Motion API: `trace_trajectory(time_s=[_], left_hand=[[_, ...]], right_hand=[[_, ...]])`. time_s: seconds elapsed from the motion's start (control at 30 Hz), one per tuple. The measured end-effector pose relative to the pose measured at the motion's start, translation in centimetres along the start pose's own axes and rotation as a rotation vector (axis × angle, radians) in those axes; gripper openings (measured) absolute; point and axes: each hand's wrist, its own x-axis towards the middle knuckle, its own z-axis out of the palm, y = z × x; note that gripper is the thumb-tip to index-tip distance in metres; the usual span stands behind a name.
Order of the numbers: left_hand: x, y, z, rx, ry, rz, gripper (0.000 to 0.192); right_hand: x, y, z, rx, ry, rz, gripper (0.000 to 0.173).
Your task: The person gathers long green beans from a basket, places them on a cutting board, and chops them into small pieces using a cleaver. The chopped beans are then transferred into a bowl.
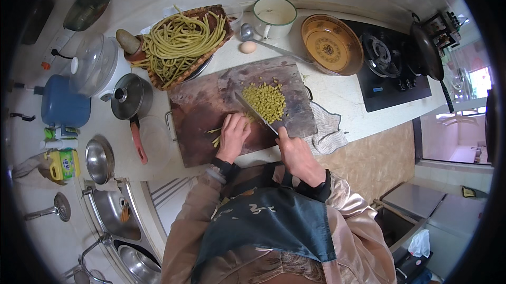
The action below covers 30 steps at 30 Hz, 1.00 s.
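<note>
A kitchen knife (256,114) is held by its handle in my right hand (297,156), over a dark, stained cutting board (201,106). My left hand (234,132) presses a small bundle of green long beans (216,140) onto the board, its fingertips close to the blade. The bean ends stick out on both sides of that hand. Beyond the blade lies a heap of finely chopped beans (269,100). A wicker basket (197,60) behind the board is piled with whole long beans (184,41).
Behind the board stand an egg (248,47), a ladle (276,49), an enamel mug (275,17) and a brown bowl (330,49). A gas hob (395,86) is at right, a cloth (326,130) by the board. A lidded saucepan (132,100) and a sink (114,220) are at left.
</note>
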Motion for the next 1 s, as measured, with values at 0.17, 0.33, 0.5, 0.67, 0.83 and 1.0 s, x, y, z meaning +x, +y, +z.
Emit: trace_trajectory(time_s=[0.17, 0.33, 0.5, 0.67, 0.83, 1.0], left_hand=[[0.1, 0.0, 0.0, 0.019, -0.027, -0.007, 0.019], [0.0, 0.2, -0.1, -0.006, 0.012, 0.004, 0.018], [0.0, 0.2, -0.1, -0.025, 0.031, 0.013, 0.018], [0.1, 0.4, -0.3, 0.009, 0.008, 0.022, 0.017], [0.1, 0.7, -1.3, 0.101, -0.022, 0.078, 0.016], [0.2, 0.6, -0.8, -0.013, 0.008, 0.018, 0.017]], right_hand=[[0.0, -0.1, 0.4, -0.071, -0.052, -0.042, 0.016], [1.7, -0.2, 1.6, 0.027, 0.02, 0.012, 0.015], [0.4, 0.0, 0.5, 0.028, -0.022, -0.011, 0.015], [0.9, -0.3, 1.4, -0.018, -0.041, -0.019, 0.017], [1.8, 0.5, 2.4, 0.085, 0.055, 0.009, 0.017], [1.0, 0.5, 1.6, 0.066, 0.057, 0.029, 0.019]])
